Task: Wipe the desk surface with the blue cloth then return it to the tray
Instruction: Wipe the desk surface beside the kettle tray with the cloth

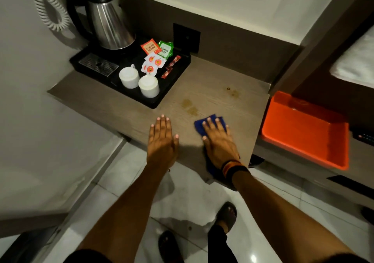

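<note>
The right hand point(219, 141) lay palm down on the blue cloth point(210, 126) at the near edge of the table point(212, 92). Its fingers point(212, 124) were extended and slightly spread, pressing the cloth flat against the wooden surface rather than pinching it. Part of the cloth showed ahead of the fingertips, and another part hung over the near table edge below the wrist. A dark band with orange stripes point(232, 166) circled the right wrist.

The left hand point(163, 139) rested flat on the bare table surface, left of the cloth and apart from it. Its fingers point(162, 123) were straight and close together, with the thumb held out to the side, and it held nothing.

Brownish stains point(189, 106) marked the table just beyond the two hands. A further stain point(234, 93) lay farther back toward the right.

The orange tray point(305, 131) sat on a lower surface to the right of the table, well apart from the cloth.

A black tray point(174, 82) occupied the rear left of the table. It carried a steel kettle point(109, 23), two white cups point(148, 85) placed upside down, and assorted sachets point(153, 56)
</note>
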`<state>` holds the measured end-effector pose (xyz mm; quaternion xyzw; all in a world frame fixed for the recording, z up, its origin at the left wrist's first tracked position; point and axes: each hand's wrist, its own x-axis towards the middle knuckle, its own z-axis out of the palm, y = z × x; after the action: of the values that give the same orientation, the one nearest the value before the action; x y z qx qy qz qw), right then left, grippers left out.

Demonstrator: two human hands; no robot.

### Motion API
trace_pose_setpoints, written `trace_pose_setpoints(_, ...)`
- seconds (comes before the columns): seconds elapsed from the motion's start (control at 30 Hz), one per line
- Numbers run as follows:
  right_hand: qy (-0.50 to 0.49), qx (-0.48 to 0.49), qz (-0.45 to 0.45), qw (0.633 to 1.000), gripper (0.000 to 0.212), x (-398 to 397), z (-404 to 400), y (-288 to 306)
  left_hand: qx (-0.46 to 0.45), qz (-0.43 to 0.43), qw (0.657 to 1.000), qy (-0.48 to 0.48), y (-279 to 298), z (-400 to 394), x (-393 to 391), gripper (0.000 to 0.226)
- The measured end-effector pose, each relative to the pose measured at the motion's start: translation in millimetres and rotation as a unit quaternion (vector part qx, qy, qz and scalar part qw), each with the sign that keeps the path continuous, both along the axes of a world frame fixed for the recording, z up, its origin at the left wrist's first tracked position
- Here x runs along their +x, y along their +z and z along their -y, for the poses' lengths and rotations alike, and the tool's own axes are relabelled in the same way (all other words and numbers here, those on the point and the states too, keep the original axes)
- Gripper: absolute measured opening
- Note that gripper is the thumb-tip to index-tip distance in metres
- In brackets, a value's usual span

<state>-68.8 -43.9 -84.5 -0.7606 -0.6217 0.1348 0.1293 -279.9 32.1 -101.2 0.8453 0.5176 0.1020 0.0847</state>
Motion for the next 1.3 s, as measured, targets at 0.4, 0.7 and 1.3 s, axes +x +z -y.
trace_pose_setpoints(0.4,-0.034,0.001,-0.008,0.999,0.053,23.5,-25.3,4.6,-0.015,-0.002,0.999,-0.034,5.9,-7.4,-5.5,0.069)
trace_pose_setpoints(0.7,-0.057,0.027,-0.028,0.998,0.051,13.7,4.7,0.4,0.085,0.072,0.994,-0.015,7.0,-24.9,3.1,0.049)
trace_pose_setpoints(1.3,0.002,0.014,0.001,1.000,0.050,18.6,-86.8,-4.6,-0.004,0.044,0.999,0.006,3.4,-33.2,5.4,0.057)
